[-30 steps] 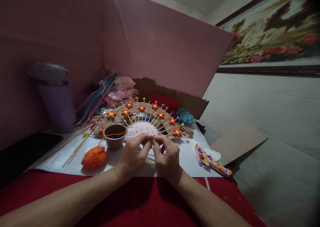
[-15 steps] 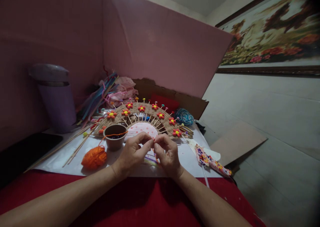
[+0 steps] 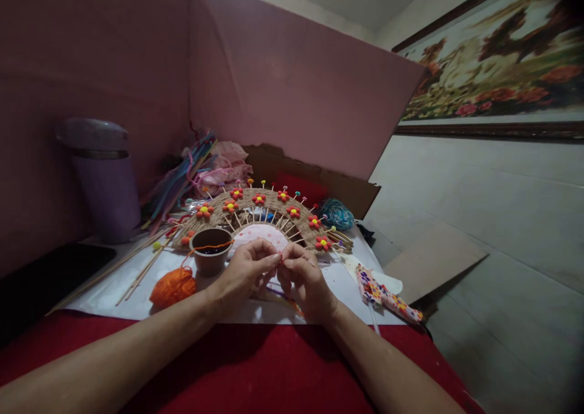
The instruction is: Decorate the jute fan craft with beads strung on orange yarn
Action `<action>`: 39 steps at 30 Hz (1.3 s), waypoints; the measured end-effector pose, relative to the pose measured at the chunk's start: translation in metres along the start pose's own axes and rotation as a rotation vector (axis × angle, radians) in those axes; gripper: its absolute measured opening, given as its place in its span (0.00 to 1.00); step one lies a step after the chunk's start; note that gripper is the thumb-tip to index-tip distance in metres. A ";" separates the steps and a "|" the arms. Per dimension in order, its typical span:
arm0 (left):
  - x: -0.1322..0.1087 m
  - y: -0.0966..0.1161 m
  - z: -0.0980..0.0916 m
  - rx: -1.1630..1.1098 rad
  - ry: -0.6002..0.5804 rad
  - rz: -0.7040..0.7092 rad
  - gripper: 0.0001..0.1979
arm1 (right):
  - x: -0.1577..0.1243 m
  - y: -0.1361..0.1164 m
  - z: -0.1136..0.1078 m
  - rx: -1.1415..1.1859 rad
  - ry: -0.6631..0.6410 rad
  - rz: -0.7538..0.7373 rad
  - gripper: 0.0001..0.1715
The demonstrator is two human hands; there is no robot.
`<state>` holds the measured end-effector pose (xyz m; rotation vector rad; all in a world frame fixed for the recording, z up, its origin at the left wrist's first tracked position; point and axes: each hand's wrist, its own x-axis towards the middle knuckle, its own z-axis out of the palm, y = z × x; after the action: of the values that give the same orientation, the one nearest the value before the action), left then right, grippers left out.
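Note:
My left hand [image 3: 249,274] and my right hand [image 3: 305,277] meet at the fingertips just in front of the fan-shaped twine craft piece [image 3: 203,225]. Both are closed in a pinch, with a tiny bit of orange-red yarn showing between them. An orange yarn ball [image 3: 173,287] lies on the left. Its strand [image 3: 207,246] crosses over a brown cup [image 3: 211,260] of dark contents and passes behind my left hand. Red and orange flowers with yellow centres dot the twine arch, and a white spotted half-round [image 3: 260,234] fills its middle.
Thin sticks [image 3: 143,274] lie left of the cup on the white sheet [image 3: 104,298]. A purple tumbler [image 3: 107,189] stands far left. Blue yarn [image 3: 336,213] sits behind on the right, and a flowered glue gun-like object [image 3: 387,295] lies at the right edge.
My fingertips stay together while my hands shift slightly. The right hand's fingers curl in more, and the orange end below it has moved a little right and down.

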<state>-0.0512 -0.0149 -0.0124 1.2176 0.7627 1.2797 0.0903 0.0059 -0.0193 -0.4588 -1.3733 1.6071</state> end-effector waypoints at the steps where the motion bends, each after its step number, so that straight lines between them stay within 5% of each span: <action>1: 0.000 -0.001 0.000 -0.017 0.000 -0.012 0.14 | 0.000 0.000 0.000 0.008 0.002 0.011 0.02; 7: 0.000 0.006 0.002 0.107 0.117 0.041 0.14 | -0.001 0.002 0.001 -0.064 0.061 -0.001 0.02; 23: 0.002 0.004 0.001 0.150 0.135 0.035 0.14 | 0.000 0.001 0.007 -0.304 0.225 -0.116 0.17; 39: -0.004 -0.002 -0.002 0.698 0.241 0.472 0.06 | -0.004 0.005 0.008 -0.457 0.241 -0.209 0.12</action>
<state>-0.0535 -0.0182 -0.0153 1.9047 1.2071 1.6262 0.0841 -0.0013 -0.0223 -0.7267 -1.5427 1.0289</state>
